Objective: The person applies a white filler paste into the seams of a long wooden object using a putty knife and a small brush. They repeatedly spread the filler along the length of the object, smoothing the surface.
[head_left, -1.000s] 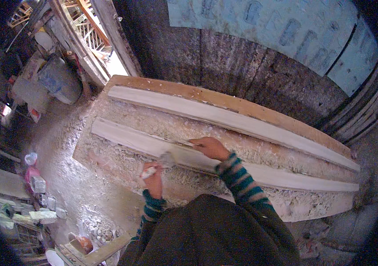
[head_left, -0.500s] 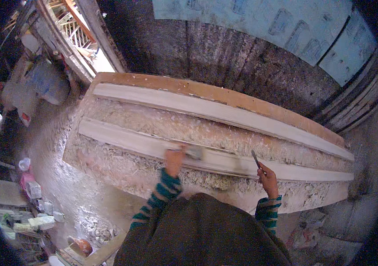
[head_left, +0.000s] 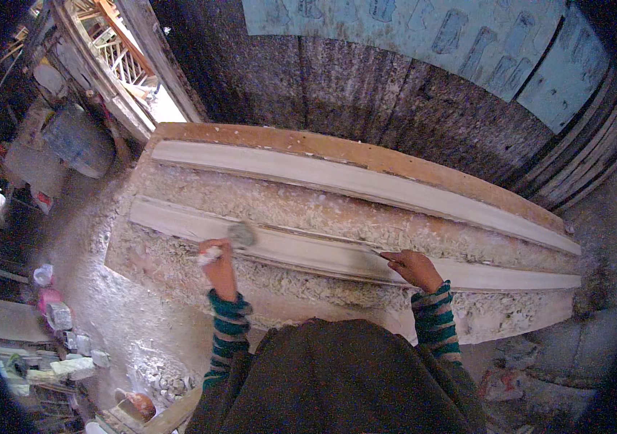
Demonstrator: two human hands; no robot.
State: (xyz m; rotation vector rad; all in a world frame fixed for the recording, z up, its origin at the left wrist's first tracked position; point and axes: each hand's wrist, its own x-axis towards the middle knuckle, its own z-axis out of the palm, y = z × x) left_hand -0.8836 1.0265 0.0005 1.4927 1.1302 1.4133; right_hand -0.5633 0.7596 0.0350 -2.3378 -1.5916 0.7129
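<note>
Left hand (head_left: 219, 264): fingers curled closed round the pale handle of a round-headed tool (head_left: 242, 235), its greyish head over the near strip. Right hand (head_left: 418, 270): fingers pinched together on a thin dark tool (head_left: 376, 252), pointing left over the same strip. Near strip (head_left: 301, 247): long, off-white, smooth-looking, narrowing to the right, lying lengthwise along the surface (head_left: 308, 137). Far strip (head_left: 323, 170): similar, roughly alongside, well apart from both hands. Surface: orange-brown along its back margin, elsewhere caked with crumbly pale residue (head_left: 352, 293). Floor (head_left: 127, 296) at left whitish and dusty. Beyond: bluish barrel (head_left: 80, 141), bright doorway (head_left: 169, 108), stained dark wall (head_left: 359, 87) with pale-blue panel (head_left: 409, 29) above. Dark garment (head_left: 323, 376) hides part of the surface's near edge. Left tool's head blurred, kind uncertain; cannot tell whether either tool touches the strip. Corners lost in black lens rim.
</note>
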